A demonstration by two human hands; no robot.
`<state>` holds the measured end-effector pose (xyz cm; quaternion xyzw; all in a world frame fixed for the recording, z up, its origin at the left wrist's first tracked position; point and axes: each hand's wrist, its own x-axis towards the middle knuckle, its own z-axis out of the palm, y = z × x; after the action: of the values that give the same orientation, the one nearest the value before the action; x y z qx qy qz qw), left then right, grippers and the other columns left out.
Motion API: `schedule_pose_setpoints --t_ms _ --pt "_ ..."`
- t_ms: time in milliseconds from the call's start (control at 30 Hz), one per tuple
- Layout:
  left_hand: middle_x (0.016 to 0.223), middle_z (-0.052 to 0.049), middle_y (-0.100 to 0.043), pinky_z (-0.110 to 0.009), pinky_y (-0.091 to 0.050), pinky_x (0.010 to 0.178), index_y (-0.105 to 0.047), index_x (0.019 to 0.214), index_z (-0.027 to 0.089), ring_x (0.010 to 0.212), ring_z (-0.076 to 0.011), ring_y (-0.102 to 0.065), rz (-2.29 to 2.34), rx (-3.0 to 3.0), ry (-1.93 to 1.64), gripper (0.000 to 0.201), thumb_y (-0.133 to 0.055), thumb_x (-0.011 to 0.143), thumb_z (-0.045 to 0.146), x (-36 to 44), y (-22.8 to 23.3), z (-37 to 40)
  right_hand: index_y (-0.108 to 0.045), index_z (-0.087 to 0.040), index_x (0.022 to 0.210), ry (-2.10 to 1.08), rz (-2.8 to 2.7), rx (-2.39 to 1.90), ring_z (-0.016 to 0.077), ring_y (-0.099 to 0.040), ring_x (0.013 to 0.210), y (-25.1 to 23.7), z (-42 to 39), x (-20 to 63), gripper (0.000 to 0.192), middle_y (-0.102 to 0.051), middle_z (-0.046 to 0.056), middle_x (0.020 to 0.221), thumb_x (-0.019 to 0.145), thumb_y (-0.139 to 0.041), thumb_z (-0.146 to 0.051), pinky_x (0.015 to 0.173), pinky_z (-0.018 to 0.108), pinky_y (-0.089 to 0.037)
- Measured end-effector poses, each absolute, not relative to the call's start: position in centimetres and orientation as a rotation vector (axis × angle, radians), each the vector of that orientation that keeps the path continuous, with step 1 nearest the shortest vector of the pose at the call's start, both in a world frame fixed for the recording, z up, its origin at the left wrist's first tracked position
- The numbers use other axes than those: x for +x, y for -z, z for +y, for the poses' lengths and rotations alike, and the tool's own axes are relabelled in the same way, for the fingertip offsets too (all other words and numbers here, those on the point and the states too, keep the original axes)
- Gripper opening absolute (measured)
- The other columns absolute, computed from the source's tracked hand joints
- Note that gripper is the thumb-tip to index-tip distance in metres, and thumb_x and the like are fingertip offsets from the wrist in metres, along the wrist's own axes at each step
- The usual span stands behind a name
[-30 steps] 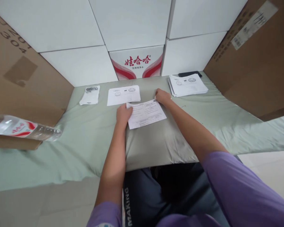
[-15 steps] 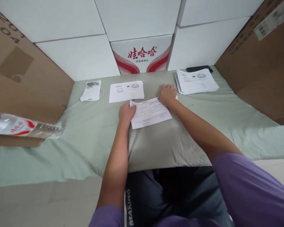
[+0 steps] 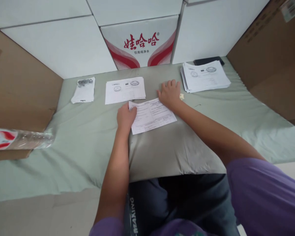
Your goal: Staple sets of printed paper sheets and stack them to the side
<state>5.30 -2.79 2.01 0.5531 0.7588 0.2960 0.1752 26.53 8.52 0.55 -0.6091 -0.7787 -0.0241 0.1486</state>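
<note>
The left hand (image 3: pixel 125 117) pressed flat on the left edge of the white printed paper sheet (image 3: pixel 151 115), pinning it on the grey-green cloth-covered table (image 3: pixel 88 144); the right hand (image 3: pixel 169 94), fingers spread open, steadied its upper right corner, gripping nothing.

Both bare forearms stretched forward from purple sleeves, left hand (image 3: pixel 125 117) palm down with fingers (image 3: pixel 132 111) curled, right hand (image 3: pixel 169 93) flat and further out, fingers (image 3: pixel 172 84) spread, hands apart

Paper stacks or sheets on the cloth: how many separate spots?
3: the sheet under both hands, a small pile just behind it, and a thicker stack at far right. The sheet count within piles can't be told.
</note>
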Motion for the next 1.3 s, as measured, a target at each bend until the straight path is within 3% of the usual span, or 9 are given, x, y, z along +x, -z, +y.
schedule_pose_setpoints --t_ms 400,700,1000,1300 --pt "0.088 -0.009 -0.074 -0.038 -0.050 0.079 -0.073 0.090 0.020 0.085 -0.0266 -0.066 2.178 1.560 -0.801 0.022 -0.054 0.085 0.030 5.5 -2.3 -3.0 -0.052 -0.010 0.136 -0.153 -2.260 -1.913 0.0413 -0.051 0.121 -1.7 8.2 26.6 0.067 -0.055 0.028 0.134 0.102 -0.029 -0.063 0.096 0.055 -0.040" --pt "0.097 -0.009 -0.076 -0.036 -0.051 0.083 -0.074 0.097 0.020 0.091 -0.0259 -0.067 2.169 1.605 -0.728 0.025 -0.052 0.086 0.028 5.1 -2.6 -2.9 -0.054 -0.009 0.133 -0.145 -2.104 -1.947 0.0402 -0.053 0.121 -2.0 7.6 26.3 0.078 -0.060 0.027 0.129 0.102 -0.014 -0.068 0.098 0.054 -0.038" --pt "0.088 -0.008 -0.072 -0.041 -0.053 0.087 -0.071 0.096 0.022 0.089 -0.0285 -0.067 2.150 1.606 -0.860 0.022 -0.050 0.089 0.027 5.2 -2.1 -2.9 -0.060 -0.014 0.125 -0.263 -1.948 -1.792 0.0322 -0.064 0.103 -1.9 8.2 27.1 0.060 -0.071 0.018 0.098 0.108 -0.016 -0.051 0.092 0.044 -0.044" --pt "0.089 -0.009 -0.071 -0.042 -0.052 0.090 -0.068 0.104 0.021 0.092 -0.0285 -0.068 2.121 1.593 -0.968 0.024 -0.050 0.096 0.035 3.5 -2.0 -2.8 -0.064 -0.017 0.117 -0.460 -1.820 -1.498 0.0247 -0.063 0.092 -2.7 11.0 28.5 0.052 -0.070 0.011 0.097 0.106 -0.023 -0.047 0.087 0.041 -0.050"
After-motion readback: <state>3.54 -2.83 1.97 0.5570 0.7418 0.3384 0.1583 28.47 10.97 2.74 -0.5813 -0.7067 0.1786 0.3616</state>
